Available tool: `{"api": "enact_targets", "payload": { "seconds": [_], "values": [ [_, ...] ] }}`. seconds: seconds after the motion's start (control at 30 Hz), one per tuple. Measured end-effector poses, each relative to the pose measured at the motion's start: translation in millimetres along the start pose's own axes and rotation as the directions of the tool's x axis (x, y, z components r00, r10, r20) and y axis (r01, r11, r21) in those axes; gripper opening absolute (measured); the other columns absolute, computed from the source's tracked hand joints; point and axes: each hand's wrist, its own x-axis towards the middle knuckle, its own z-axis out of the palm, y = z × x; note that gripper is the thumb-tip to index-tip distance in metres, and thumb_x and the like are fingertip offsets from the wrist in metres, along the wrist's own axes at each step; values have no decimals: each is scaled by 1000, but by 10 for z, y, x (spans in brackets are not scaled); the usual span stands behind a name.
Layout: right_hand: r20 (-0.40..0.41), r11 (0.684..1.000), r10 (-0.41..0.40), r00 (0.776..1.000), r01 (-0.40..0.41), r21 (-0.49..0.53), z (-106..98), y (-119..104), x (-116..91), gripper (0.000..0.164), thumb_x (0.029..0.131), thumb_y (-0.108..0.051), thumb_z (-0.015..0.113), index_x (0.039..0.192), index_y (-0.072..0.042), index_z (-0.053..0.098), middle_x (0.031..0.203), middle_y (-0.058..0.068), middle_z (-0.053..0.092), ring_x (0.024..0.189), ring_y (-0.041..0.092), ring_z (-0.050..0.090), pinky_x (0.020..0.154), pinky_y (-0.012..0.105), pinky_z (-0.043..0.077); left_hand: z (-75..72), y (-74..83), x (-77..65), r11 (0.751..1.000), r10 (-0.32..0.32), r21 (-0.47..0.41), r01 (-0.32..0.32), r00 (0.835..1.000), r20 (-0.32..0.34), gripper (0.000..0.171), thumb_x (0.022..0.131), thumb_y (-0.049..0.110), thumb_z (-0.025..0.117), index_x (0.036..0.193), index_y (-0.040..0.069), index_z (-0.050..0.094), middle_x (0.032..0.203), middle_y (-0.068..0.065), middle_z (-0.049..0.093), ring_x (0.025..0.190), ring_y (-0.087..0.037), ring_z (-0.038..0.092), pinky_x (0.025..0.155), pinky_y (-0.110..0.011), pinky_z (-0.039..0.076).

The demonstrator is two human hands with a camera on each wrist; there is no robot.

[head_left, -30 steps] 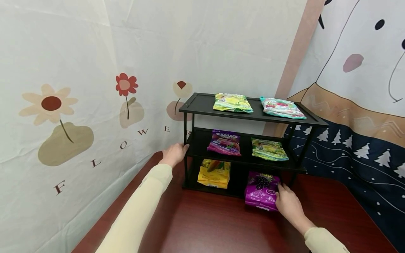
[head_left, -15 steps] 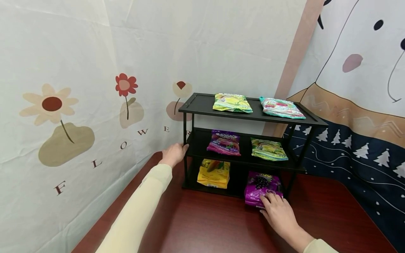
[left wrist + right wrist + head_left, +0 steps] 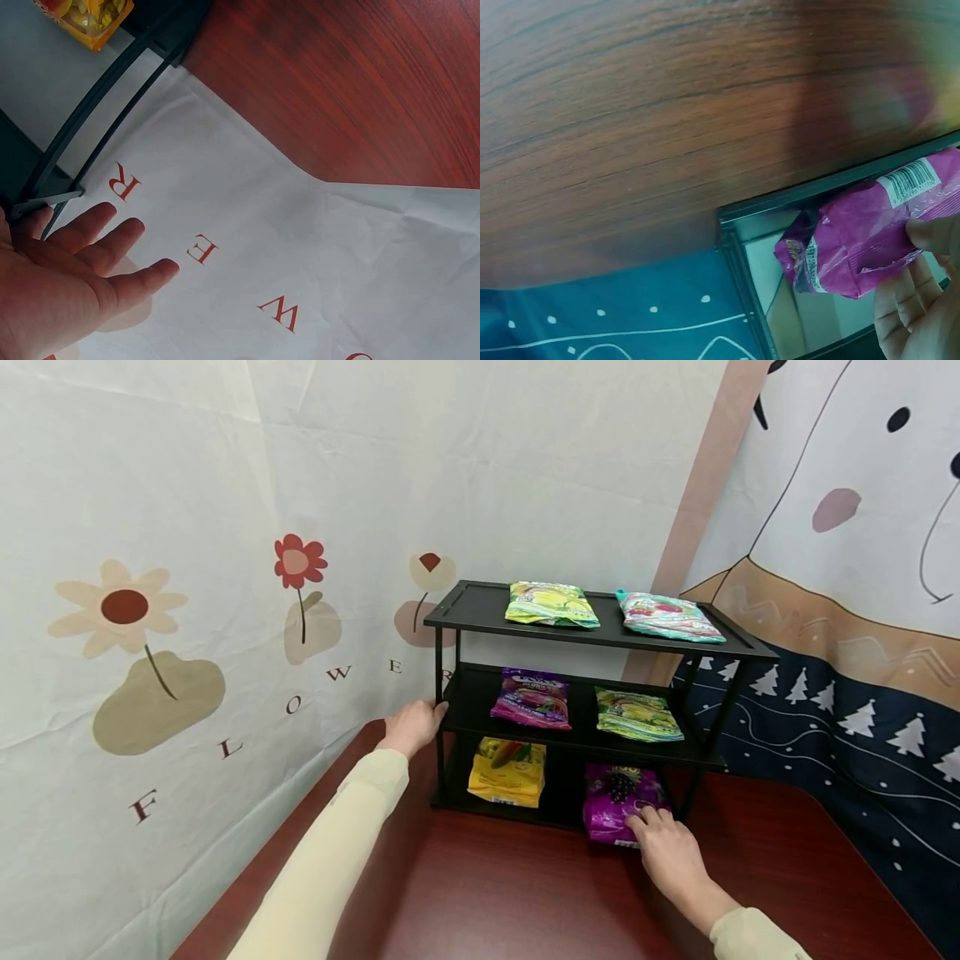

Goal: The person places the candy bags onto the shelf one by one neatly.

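Note:
A black three-tier rack [image 3: 609, 639] stands on the table. On the right of its bottom tier lies a purple candy bag [image 3: 609, 814] printed with dark grapes, its front end jutting past the tier's edge. My right hand [image 3: 667, 852] grips the front right part of this bag; in the right wrist view the thumb [image 3: 931, 234] lies on one face and the fingers sit along the other. My left hand [image 3: 411, 727] holds the rack's left front post at middle-tier height. Its outer fingers [image 3: 112, 247] spread loosely away from the post in the left wrist view.
A yellow bag [image 3: 510, 777] lies on the bottom tier's left. The middle tier bears a purple-red bag [image 3: 531, 697] and a green bag [image 3: 637, 714]. On top lie a yellow-green bag [image 3: 551, 603] and a teal-white bag [image 3: 670, 616]. Printed cloth [image 3: 337, 485] hangs behind the reddish-brown table [image 3: 510, 893].
My right hand has shifted from the purple bag's right side to its front end, then a little right. The bag has slid slightly deeper into the bottom tier. The left hand has stayed put.

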Motion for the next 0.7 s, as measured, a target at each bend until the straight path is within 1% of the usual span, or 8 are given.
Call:
{"api": "enact_targets", "payload": {
  "seconds": [0.1,0.2,0.27,0.33,0.37,0.43,0.53,0.7],
  "values": [
    [6,1000,0,1000,0,-2,2,13,5,32,65,7,79,91,-8,70,87,12,62,77,34,59,53,41,49,3,-3,7,1000,-1,2,1,1000,0,45,108,41,38,122,8,66,118,-16,67,119,-42,56,104,-72,25],
    [-15,1000,-26,1000,26,5,4,9,-5,27,68,-1,83,92,-8,72,88,10,62,76,32,60,55,42,48,2,-8,12,1000,-2,8,2,1000,-1,45,108,41,38,117,8,67,112,-15,68,115,-41,58,103,-72,27],
    [-49,998,-57,997,58,19,7,-3,-33,21,73,-9,81,92,-8,73,87,8,63,75,30,59,55,42,47,8,-8,17,1000,1,10,-1,1000,-1,45,108,41,38,115,8,67,109,-15,68,114,-41,59,103,-71,27],
    [-90,994,-96,991,100,34,10,-25,-66,13,82,-17,74,92,-8,74,86,6,63,74,28,59,55,42,46,10,-8,20,1000,5,11,-5,1000,-3,45,108,41,37,115,8,67,109,-14,68,114,-40,59,103,-71,28],
    [-108,992,-115,987,120,39,11,-41,-85,16,89,-21,67,92,-8,75,85,6,63,73,27,58,56,41,46,9,-8,20,1000,7,12,-7,1000,-3,44,108,41,37,115,8,67,109,-14,68,114,-40,59,103,-71,29],
    [-134,988,-143,981,150,43,10,-74,-126,34,100,-28,50,91,-8,75,85,5,64,74,26,58,57,41,46,6,-7,21,1000,11,11,-11,1000,-4,44,108,40,37,116,9,67,111,-14,68,114,-40,59,102,-70,29],
    [-137,986,-157,978,163,39,2,-115,-174,58,108,-35,27,91,-7,75,89,6,67,77,26,61,62,42,49,3,-6,20,1000,12,12,-12,1000,-2,45,108,40,37,119,9,66,113,-15,68,115,-40,59,103,-70,29],
    [-111,988,-143,984,148,43,15,-124,-222,64,108,-36,22,93,-5,75,98,12,71,86,30,66,72,47,53,10,-9,15,1000,11,11,-11,1000,-4,45,108,40,37,120,9,66,114,-15,68,115,-40,58,103,-71,28]
  ]
}}
